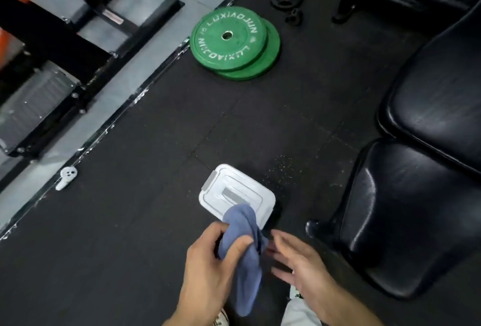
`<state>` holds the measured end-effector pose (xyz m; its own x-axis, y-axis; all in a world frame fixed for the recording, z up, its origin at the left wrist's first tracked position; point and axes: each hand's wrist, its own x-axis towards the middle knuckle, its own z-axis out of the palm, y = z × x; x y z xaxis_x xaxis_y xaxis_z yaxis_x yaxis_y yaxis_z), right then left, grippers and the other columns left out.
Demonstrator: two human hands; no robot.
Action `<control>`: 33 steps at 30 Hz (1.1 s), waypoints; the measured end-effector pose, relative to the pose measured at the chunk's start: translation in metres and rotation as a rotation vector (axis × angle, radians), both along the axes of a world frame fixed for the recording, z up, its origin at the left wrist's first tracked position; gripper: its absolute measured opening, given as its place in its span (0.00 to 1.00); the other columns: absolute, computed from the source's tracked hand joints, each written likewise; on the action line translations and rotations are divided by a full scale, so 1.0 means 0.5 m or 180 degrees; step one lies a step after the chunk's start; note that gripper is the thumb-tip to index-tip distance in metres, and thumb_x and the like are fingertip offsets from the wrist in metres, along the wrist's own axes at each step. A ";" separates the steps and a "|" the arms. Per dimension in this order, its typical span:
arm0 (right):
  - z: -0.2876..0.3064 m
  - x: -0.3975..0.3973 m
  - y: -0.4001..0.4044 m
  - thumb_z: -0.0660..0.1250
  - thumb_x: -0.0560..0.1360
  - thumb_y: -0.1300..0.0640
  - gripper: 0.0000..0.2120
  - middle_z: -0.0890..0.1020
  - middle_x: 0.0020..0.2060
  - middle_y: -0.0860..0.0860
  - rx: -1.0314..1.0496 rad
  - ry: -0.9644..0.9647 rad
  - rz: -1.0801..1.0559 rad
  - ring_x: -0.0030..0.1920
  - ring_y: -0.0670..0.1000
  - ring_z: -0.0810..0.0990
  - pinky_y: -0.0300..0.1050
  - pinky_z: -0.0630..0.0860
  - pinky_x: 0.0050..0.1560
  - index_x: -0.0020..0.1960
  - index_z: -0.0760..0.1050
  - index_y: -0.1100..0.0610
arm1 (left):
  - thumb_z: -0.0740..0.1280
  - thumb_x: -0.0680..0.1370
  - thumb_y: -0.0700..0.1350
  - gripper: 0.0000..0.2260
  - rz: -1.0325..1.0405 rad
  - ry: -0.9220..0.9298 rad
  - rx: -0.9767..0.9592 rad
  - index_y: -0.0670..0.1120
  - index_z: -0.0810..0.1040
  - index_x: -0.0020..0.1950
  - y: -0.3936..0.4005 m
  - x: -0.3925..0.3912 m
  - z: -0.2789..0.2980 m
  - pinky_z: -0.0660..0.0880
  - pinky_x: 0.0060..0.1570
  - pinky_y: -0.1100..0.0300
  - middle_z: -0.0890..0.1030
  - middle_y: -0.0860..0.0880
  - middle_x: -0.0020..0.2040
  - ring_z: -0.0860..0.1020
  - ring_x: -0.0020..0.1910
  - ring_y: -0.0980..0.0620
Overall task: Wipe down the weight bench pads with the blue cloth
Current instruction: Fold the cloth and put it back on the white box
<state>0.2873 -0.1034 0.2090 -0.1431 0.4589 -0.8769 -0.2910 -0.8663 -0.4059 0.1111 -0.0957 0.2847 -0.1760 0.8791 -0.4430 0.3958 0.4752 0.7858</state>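
Bunched in the left hand (208,260), w/ thumb and fingers pinched round it, the blue terry cloth (244,252) is held near-centre over a white square lidded plastic box (234,190), right hand (302,265) spread empty beside it, glossy black padded bench pads (406,221) at right.

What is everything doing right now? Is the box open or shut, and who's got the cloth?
blue cloth: bunched up, hanging from the left hand
left hand: closed on the cloth
right hand: open, fingers spread, beside the cloth
white box: lid shut, on the floor
green weight plates: two, stacked flat on the floor
bench pads: bare, not touched by the cloth
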 end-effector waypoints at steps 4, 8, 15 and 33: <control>0.013 -0.045 0.007 0.74 0.78 0.62 0.19 0.84 0.59 0.46 0.1074 -0.0861 0.0716 0.60 0.42 0.82 0.37 0.79 0.56 0.65 0.78 0.45 | 0.71 0.71 0.66 0.13 -0.0655 0.0442 -0.0096 0.58 0.78 0.43 0.028 -0.072 0.001 0.78 0.40 0.60 0.84 0.60 0.38 0.82 0.39 0.59; 0.058 -0.106 0.064 0.74 0.77 0.62 0.18 0.86 0.57 0.45 0.1616 -0.0109 0.1145 0.61 0.44 0.83 0.41 0.79 0.58 0.64 0.79 0.49 | 0.67 0.67 0.77 0.24 -0.1375 0.0832 -0.0033 0.58 0.75 0.44 0.086 -0.142 -0.005 0.79 0.41 0.57 0.82 0.60 0.40 0.81 0.40 0.60; 0.045 -0.170 0.150 0.79 0.69 0.59 0.08 0.85 0.37 0.49 0.1741 -0.1003 0.0734 0.40 0.45 0.82 0.47 0.82 0.43 0.43 0.81 0.57 | 0.70 0.71 0.51 0.09 -0.2581 0.0227 -0.0232 0.60 0.77 0.50 0.227 -0.256 -0.013 0.76 0.48 0.60 0.76 0.59 0.48 0.79 0.48 0.57; 0.011 -0.174 0.166 0.75 0.72 0.47 0.10 0.84 0.44 0.42 0.1911 -0.2397 0.1980 0.45 0.42 0.82 0.33 0.76 0.46 0.51 0.78 0.44 | 0.70 0.81 0.49 0.02 -0.3698 -0.0051 0.0181 0.54 0.81 0.53 0.361 -0.274 -0.107 0.77 0.46 0.58 0.83 0.58 0.45 0.81 0.46 0.56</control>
<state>0.2005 -0.0203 0.2147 -0.0235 0.8659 -0.4997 0.6120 -0.3828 -0.6920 -0.0259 0.0848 0.2312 0.7543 0.5263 -0.3926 0.5599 -0.2032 0.8032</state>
